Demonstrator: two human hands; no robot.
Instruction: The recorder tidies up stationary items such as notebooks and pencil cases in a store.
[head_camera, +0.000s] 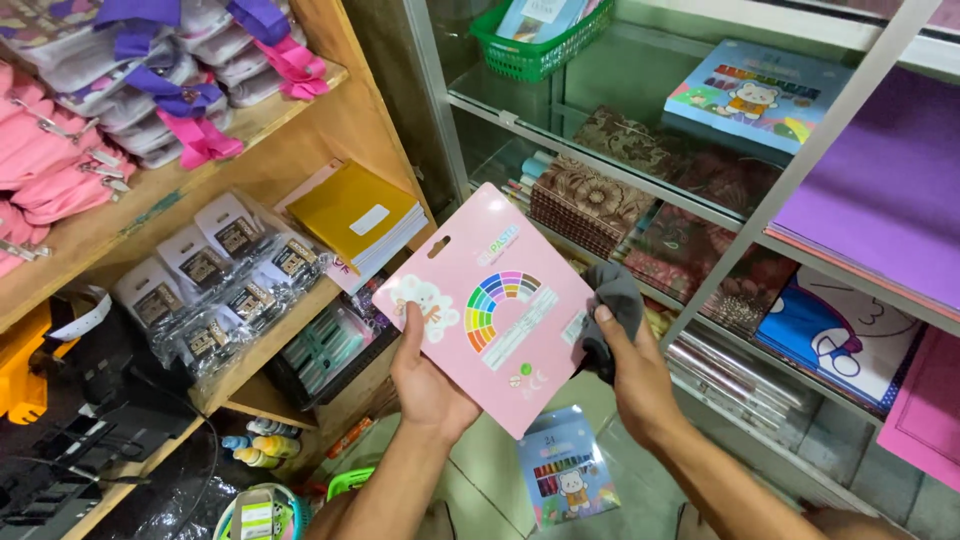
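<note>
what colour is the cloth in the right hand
Dark grey cloth, in the right hand; head view.

Pink pack (490, 305) — rainbow arc; grey cloth (612, 300)

Both forearms were bare from the wrists to the lower edge of the view, with no sleeves, watch, bracelet or gloves showing. The left hand (428, 385) and the right hand (632, 375) wore no rings that could be made out; the fingernails were short and unpainted.
</note>
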